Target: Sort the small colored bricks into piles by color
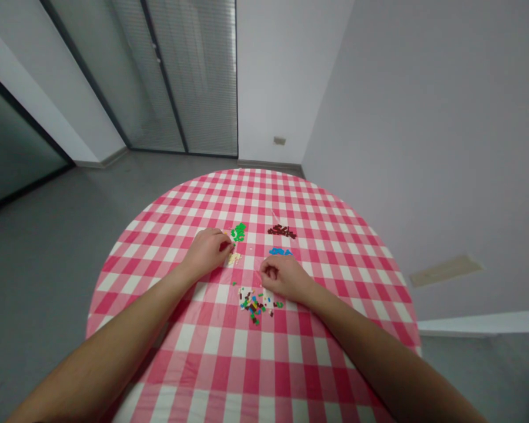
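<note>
My left hand (209,249) is closed, thumb and fingertips together, between a green pile of small pieces (239,231) and a cream pile (234,258). A tiny dark green speck shows at its fingertips; I cannot tell whether it is held. My right hand (287,278) has its fingers curled into a pinch, and what they hold, if anything, is too small to see. Just beyond it lies a blue pile (280,251), partly hidden by the hand. A dark brown pile (282,231) lies farther back. Nearer to me, a mixed pile of multicoloured pieces (254,305) is scattered loosely.
A red-and-white checked cloth (194,364) covers the round table. One stray green piece (234,284) lies left of the mixed pile. The wall (423,147) stands close on the right, and glass panels (194,76) are at the back.
</note>
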### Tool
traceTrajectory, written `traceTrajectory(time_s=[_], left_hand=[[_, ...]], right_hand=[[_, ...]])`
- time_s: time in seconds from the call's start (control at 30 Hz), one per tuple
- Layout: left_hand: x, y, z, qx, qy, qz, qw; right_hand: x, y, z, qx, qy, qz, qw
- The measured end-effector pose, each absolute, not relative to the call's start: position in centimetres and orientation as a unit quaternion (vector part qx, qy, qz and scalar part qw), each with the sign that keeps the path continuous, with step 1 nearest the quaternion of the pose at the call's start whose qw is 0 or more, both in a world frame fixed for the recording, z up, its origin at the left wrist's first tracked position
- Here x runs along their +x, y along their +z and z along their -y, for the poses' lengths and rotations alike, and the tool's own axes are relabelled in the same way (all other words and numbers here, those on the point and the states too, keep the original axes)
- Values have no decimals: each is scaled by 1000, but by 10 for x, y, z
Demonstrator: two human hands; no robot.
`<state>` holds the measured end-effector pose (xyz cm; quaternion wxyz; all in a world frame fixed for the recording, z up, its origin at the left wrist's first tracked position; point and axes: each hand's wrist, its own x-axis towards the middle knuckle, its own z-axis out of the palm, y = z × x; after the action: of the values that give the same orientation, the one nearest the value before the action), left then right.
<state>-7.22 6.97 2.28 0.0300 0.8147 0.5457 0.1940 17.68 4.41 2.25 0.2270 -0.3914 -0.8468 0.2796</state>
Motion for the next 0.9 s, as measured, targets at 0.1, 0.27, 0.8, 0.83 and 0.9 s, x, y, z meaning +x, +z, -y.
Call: traceTrajectory(time_s=[0.1, 0.27, 0.8, 0.83, 0.9], left_hand=[[-72, 22, -70, 814, 191, -547, 33], [-70, 20, -71, 814, 201, -543, 55], [-69, 21, -70, 748, 263, -561, 236], [-69, 21, -70, 748, 264, -561, 239], [-68, 21, -70, 746, 266, -559, 244]], right_hand=[[178, 21, -45, -413, 287, 829, 245], [176, 20, -45, -407, 299, 827, 247], [180, 14, -52, -416, 258, 846, 211], [180, 15, -52, -416, 253, 847, 212], [180, 18, -51, -415, 239, 854, 206]])
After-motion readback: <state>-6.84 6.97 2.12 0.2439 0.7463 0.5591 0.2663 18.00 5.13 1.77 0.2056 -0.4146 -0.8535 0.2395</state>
